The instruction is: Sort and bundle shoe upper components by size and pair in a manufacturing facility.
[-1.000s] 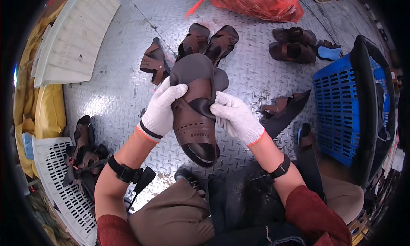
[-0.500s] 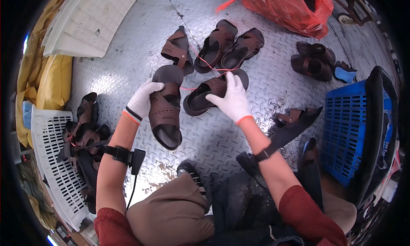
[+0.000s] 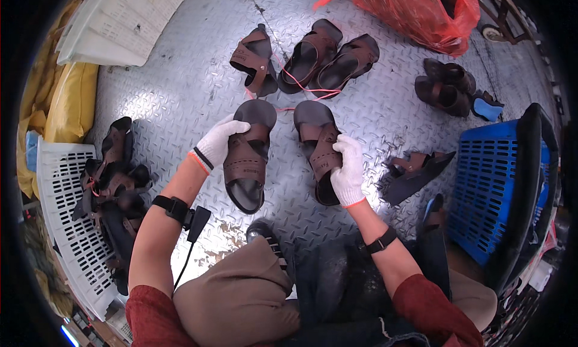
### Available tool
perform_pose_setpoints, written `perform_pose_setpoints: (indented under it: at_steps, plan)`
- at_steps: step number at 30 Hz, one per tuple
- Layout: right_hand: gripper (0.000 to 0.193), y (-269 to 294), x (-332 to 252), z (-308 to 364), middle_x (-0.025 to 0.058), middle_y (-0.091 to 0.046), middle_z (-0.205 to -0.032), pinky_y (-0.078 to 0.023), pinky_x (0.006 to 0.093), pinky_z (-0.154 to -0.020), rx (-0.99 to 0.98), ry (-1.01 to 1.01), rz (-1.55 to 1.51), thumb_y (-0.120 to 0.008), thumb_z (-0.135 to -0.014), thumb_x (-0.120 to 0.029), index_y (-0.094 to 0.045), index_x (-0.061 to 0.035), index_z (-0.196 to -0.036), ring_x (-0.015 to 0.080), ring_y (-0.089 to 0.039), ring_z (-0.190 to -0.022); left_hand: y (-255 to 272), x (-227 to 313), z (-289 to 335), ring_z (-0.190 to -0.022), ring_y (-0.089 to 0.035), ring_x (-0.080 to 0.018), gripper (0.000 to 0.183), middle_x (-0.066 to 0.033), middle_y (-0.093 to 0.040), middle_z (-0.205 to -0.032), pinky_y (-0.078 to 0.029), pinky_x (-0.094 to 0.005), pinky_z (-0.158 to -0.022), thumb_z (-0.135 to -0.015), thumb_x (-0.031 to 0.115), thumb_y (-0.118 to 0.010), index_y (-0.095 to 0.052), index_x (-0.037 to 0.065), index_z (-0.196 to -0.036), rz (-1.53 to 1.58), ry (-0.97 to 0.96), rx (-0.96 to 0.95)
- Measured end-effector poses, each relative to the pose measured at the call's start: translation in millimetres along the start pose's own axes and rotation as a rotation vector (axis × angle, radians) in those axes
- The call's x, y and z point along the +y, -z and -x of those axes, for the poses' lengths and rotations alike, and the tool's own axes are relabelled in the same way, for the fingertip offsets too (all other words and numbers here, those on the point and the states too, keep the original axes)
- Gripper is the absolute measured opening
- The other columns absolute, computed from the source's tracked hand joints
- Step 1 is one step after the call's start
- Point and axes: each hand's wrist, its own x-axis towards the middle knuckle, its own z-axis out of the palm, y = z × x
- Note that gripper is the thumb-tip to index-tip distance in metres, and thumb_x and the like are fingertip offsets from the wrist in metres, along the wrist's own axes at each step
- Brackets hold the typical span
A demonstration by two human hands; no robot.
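A grey diamond-plate metal floor (image 3: 180,100) fills the view. At the right stands a blue plastic crate (image 3: 490,190); at the left a white plastic crate (image 3: 60,214) holds a heap of dark brown sandals (image 3: 111,178). A red plastic bag (image 3: 421,13) lies at the top, beside 2 more dark sandals (image 3: 445,88). Near the top centre, 3 brown sandals (image 3: 313,55) lie together, tied with red string.

In the middle, 2 brown sandals are held side by side, soles toward the floor. The left hand (image 3: 218,143), in a white glove, has its fingers closed over the strap edge of the left sandal (image 3: 247,157). The gloved right hand (image 3: 348,169) grips the right sandal (image 3: 319,148) along its outer side, fingers curled over the strap. The 2 sandals sit near each other, not touching. Another sandal (image 3: 412,172) lies on its side just right of the right hand.
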Motion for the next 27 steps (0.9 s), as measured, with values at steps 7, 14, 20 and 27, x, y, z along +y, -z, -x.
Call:
perform_pose_setpoints:
  at_steps: [7, 14, 20, 27]
  plan:
    - [0.052, 3, -28, -9, 0.0177, -0.055, -0.118, -0.042, 0.0388, -0.101, 0.056, 0.008, -0.066, -0.047, -0.057, 0.022, -0.055, -0.0024, -0.102, 0.0341, -0.053, -0.113, 3, -4, 1, -0.103, -0.064, -0.0251, 0.044, -0.0137, -0.06, -0.12, -0.054, -0.0416, -0.092, -0.089, 0.012, -0.055, -0.047, 0.0, -0.131, 0.032, 0.011, 0.036]
    - [0.05, 0, -37, -14, 0.0202, -0.054, -0.12, -0.042, 0.0398, -0.102, 0.047, 0.008, -0.085, -0.051, -0.061, 0.019, -0.055, -0.0023, -0.106, 0.0361, -0.052, -0.115, 10, -4, 5, -0.117, -0.057, -0.0285, 0.058, -0.017, -0.054, -0.131, -0.048, -0.0431, -0.099, -0.089, 0.018, -0.059, -0.039, 0.001, -0.141, 0.067, -0.002, 0.004]
    - [0.062, -49, -21, 14, 0.0262, -0.044, -0.134, -0.036, 0.0436, -0.108, -0.34, -0.099, -0.025, -0.058, -0.074, -0.001, -0.039, 0.0015, -0.133, 0.043, -0.043, -0.126, -20, -31, -2, -0.136, -0.028, -0.0467, 0.085, -0.0277, -0.031, -0.145, -0.035, -0.0529, -0.106, -0.078, 0.052, -0.069, -0.033, 0.017, -0.147, -1.514, -0.386, 0.414]
    - [0.069, -42, -21, 2, 0.0211, -0.044, -0.143, -0.037, 0.0404, -0.11, -0.909, -0.361, -0.405, -0.058, -0.08, -0.002, -0.033, -0.0041, -0.144, 0.0336, -0.044, -0.134, -29, -71, 15, -0.135, -0.028, -0.0469, 0.063, -0.0193, -0.037, -0.143, -0.035, -0.0654, -0.092, -0.074, 0.051, -0.071, -0.056, 0.025, -0.129, -2.039, -0.455, 0.006]
